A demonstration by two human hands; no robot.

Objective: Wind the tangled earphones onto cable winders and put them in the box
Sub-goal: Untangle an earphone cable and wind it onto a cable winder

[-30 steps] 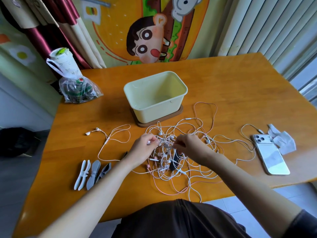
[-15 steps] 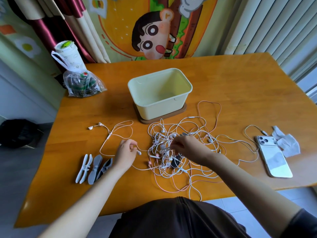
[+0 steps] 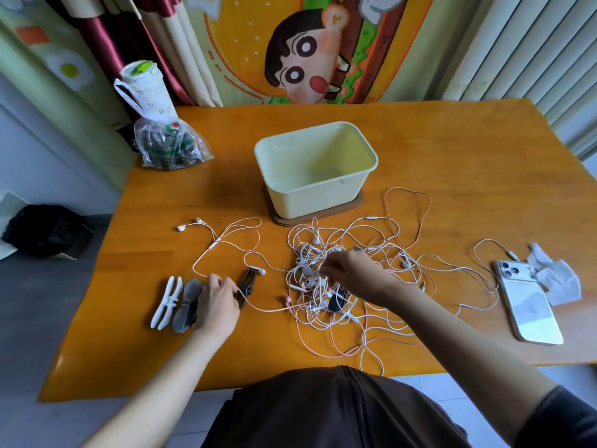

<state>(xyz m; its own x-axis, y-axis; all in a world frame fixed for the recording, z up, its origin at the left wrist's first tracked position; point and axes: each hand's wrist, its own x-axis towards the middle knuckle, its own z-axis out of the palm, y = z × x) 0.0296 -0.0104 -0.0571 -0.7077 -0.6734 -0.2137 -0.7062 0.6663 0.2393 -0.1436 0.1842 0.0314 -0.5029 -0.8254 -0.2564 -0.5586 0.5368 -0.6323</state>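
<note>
I am pinching the thin cord of the loose earphone (image 3: 213,245) between the curled fingers (image 3: 226,283) of my left hand (image 3: 216,302), just beside the cable winders (image 3: 176,303) lying at the near left of the desk (image 3: 452,150). My right hand (image 3: 357,274) is reaching into the tangle (image 3: 365,253), its fingertips (image 3: 329,268) closing on a strand or bud near the middle; I cannot tell which.

The tangle is lying in front of the box (image 3: 310,202), between it and me, and nothing appears to be in the box yet. These cords are looking very light, limp and springy, so I am expecting them to slide easily but snag wherever a bud or remote is catching a loop. Tugging hard is likely to tighten knots or strain the thin wire at the buds. I am judging the best hold to be on a plug or bud end, feeding it back through the loops while the other hand is steadying the heap. A dark winder (image 3: 247,286) is lying by my left hand, near enough to take.
</note>
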